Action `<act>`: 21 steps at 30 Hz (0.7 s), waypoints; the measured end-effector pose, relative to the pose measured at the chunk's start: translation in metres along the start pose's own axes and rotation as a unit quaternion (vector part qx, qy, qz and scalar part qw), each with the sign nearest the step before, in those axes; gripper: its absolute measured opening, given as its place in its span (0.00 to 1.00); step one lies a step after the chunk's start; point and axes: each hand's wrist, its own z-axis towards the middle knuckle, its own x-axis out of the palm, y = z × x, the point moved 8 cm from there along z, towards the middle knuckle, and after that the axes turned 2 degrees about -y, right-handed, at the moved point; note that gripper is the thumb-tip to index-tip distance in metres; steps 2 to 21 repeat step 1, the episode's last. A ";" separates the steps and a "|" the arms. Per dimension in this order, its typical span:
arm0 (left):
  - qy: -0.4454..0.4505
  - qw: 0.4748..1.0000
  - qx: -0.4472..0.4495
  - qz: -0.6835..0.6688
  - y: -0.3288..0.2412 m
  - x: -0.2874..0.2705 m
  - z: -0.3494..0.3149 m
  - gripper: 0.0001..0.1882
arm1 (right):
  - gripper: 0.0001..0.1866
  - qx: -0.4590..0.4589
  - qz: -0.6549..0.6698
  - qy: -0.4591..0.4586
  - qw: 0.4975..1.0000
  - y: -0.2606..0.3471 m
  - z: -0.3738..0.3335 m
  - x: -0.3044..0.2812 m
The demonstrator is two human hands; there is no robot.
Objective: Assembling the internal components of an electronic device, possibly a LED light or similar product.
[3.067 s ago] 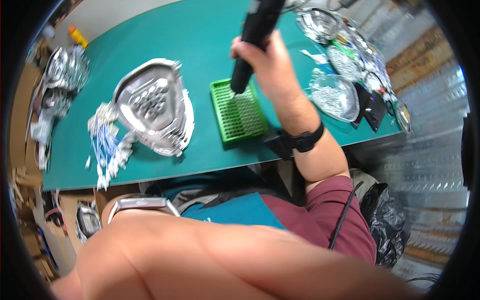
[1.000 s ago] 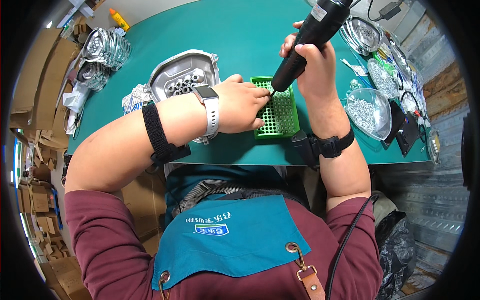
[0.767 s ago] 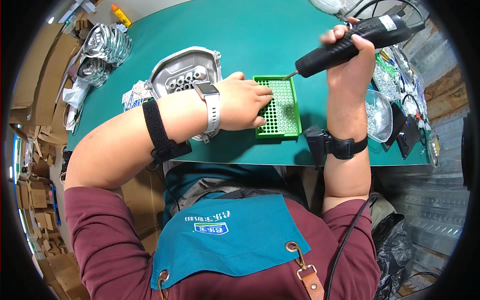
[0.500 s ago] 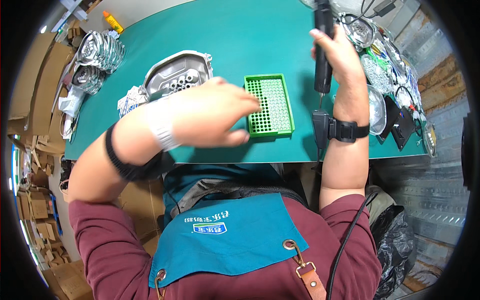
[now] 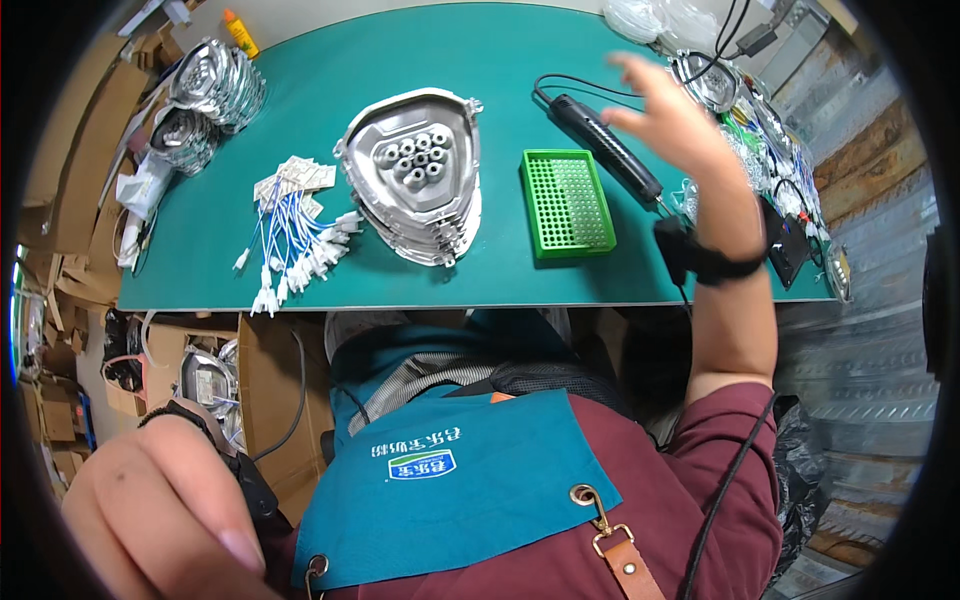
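Observation:
My right hand (image 5: 668, 112) is open and holds nothing, its fingers spread above the far right of the table. Just left of it lies a black electric screwdriver (image 5: 606, 148) with a cable, its tip toward me. My left hand (image 5: 165, 500) is raised close at the lower left, off the table, its fingers bent and pressed together; what they hold, if anything, is hidden. A green perforated tray (image 5: 531, 210) with small pieces in part of its holes sits left of the screwdriver. Beside it, stacked silver metal housings (image 5: 460, 150) have several round pale fittings in the top one.
White-and-blue wire leads (image 5: 292, 225) with connectors lie left of the housings. More housings (image 5: 215, 85) are piled at the far left near a yellow bottle (image 5: 241, 34). Parts, bags and cables crowd the right edge. An open carton (image 5: 285, 400) stands below the table.
My right hand has let go of the screwdriver, which now lies on the table. My left hand has moved from over the tray to the lower left, close to the camera.

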 end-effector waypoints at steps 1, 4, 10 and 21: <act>0.017 0.999 -0.014 -0.031 -0.002 0.043 -0.019 0.18 | 0.28 -0.029 0.199 -0.027 0.979 0.002 -0.014 -0.031; 0.017 0.999 -0.014 -0.031 -0.002 0.043 -0.019 0.18 | 0.28 -0.029 0.199 -0.027 0.979 0.002 -0.014 -0.031; 0.017 0.999 -0.014 -0.031 -0.002 0.043 -0.019 0.18 | 0.28 -0.029 0.199 -0.027 0.979 0.002 -0.014 -0.031; 0.017 0.999 -0.014 -0.031 -0.002 0.043 -0.019 0.18 | 0.28 -0.029 0.199 -0.027 0.979 0.002 -0.014 -0.031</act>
